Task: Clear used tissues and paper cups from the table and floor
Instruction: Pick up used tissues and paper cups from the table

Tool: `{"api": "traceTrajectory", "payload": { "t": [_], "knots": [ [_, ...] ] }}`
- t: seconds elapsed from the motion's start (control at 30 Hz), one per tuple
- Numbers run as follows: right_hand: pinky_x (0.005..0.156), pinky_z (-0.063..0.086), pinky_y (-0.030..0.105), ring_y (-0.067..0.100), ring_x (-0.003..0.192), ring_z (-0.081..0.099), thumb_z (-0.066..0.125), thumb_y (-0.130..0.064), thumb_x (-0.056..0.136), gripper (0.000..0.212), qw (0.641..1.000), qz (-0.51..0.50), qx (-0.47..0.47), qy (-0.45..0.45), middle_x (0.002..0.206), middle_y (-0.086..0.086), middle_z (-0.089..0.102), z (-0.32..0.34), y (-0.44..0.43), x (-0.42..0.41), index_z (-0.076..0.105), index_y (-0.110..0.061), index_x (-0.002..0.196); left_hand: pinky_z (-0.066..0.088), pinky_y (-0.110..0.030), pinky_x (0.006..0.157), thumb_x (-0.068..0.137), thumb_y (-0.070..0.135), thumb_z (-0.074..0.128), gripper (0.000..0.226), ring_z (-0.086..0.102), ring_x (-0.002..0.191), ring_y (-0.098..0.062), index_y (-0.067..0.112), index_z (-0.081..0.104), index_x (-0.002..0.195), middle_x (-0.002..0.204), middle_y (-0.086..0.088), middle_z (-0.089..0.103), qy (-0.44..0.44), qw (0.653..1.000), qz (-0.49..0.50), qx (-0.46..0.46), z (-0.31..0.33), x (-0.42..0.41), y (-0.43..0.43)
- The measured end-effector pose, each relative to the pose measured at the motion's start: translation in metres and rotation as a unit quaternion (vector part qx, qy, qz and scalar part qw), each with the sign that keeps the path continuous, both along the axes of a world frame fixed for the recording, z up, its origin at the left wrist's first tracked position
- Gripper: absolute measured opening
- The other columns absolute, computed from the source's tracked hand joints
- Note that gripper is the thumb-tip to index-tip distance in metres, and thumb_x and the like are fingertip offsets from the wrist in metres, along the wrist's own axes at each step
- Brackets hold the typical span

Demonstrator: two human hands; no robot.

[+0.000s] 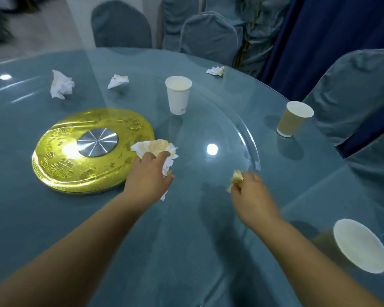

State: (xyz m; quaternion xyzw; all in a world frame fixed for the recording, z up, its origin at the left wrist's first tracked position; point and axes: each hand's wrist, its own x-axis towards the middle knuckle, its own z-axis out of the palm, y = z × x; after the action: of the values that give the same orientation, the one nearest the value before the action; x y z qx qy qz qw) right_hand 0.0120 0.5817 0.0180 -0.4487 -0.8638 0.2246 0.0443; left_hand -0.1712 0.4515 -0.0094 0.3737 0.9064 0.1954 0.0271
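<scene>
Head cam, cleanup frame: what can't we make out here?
All head view.
1. floor: almost all hidden behind the table; litter there unknown.
2. large tissue: lower part covered by the left hand; piece count unclear.
3. small tissue: mostly inside the right hand, motion-blurred.
4. near cup: blurred by the right edge.
5. white cup: print too small to read.

Premises present as a banquet or restaurant dining room. A large round desk (315, 173) under teal cloth carries a glass lazy Susan (252, 138), set on a gold embossed base (60, 169) with a steel hub (97, 142). Chairs in matching teal fitted covers (208, 34) stand at its far edge, near a dark blue curtain (319, 36). A white paper cup (178, 95) and crumpled tissues (61, 85) sit on the glass.
</scene>
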Motion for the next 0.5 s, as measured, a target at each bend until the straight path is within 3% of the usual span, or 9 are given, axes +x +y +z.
{"api": "traceTrajectory", "payload": {
  "t": [0.2,0.3,0.37,0.43,0.5],
  "knots": [
    [0.088,0.043,0.039,0.029,0.105,0.048,0.046,-0.023,0.095,0.02,1.0,0.015,-0.01,0.025,0.115,0.01,0.048,-0.019,0.013,-0.041,0.052,-0.007,0.105,0.039,-0.046,0.093,0.084,0.037,0.061,0.055,0.031,0.124,-0.037,0.032,0.041,0.136,0.135,-0.008,0.039,0.028,0.996,0.045,-0.07,-0.019,-0.047,0.039],
    [0.083,0.042,0.034,0.026,0.101,0.049,0.047,-0.024,0.095,0.012,0.999,0.022,-0.019,0.046,0.107,0.005,0.047,-0.026,0.018,-0.046,0.05,-0.012,0.096,0.021,-0.053,0.109,0.083,0.055,0.056,0.072,0.005,0.14,-0.043,0.045,0.019,0.144,0.157,0.0,0.012,-0.022,0.991,0.032,-0.127,-0.03,-0.06,0.047],
    [0.079,0.041,0.033,0.025,0.097,0.05,0.048,-0.023,0.094,0.008,0.998,0.026,-0.027,0.051,0.101,0.001,0.044,-0.03,0.019,-0.046,0.045,-0.016,0.09,0.009,-0.056,0.112,0.081,0.064,0.051,0.074,-0.007,0.141,-0.046,0.049,0.014,0.144,0.159,0.007,0.004,-0.061,0.986,0.023,-0.15,-0.037,-0.066,0.049],
    [0.073,0.039,0.032,0.024,0.09,0.051,0.047,-0.019,0.094,0.009,0.998,0.023,-0.037,0.046,0.098,0.001,0.047,-0.032,0.019,-0.043,0.043,-0.017,0.087,0.015,-0.055,0.111,0.081,0.066,0.048,0.066,0.008,0.141,-0.044,0.042,0.032,0.14,0.153,0.008,0.024,-0.06,0.989,0.007,-0.132,-0.045,-0.073,0.046],
    [0.066,0.036,0.031,0.022,0.08,0.05,0.046,-0.016,0.095,0.01,0.998,0.015,-0.051,0.042,0.092,0.0,0.052,-0.033,0.015,-0.039,0.041,-0.018,0.086,0.034,-0.045,0.103,0.075,0.068,0.04,0.062,0.042,0.124,-0.037,0.028,0.058,0.118,0.129,0.003,0.053,-0.022,0.996,-0.022,-0.082,-0.049,-0.074,0.038]
  ]
}}
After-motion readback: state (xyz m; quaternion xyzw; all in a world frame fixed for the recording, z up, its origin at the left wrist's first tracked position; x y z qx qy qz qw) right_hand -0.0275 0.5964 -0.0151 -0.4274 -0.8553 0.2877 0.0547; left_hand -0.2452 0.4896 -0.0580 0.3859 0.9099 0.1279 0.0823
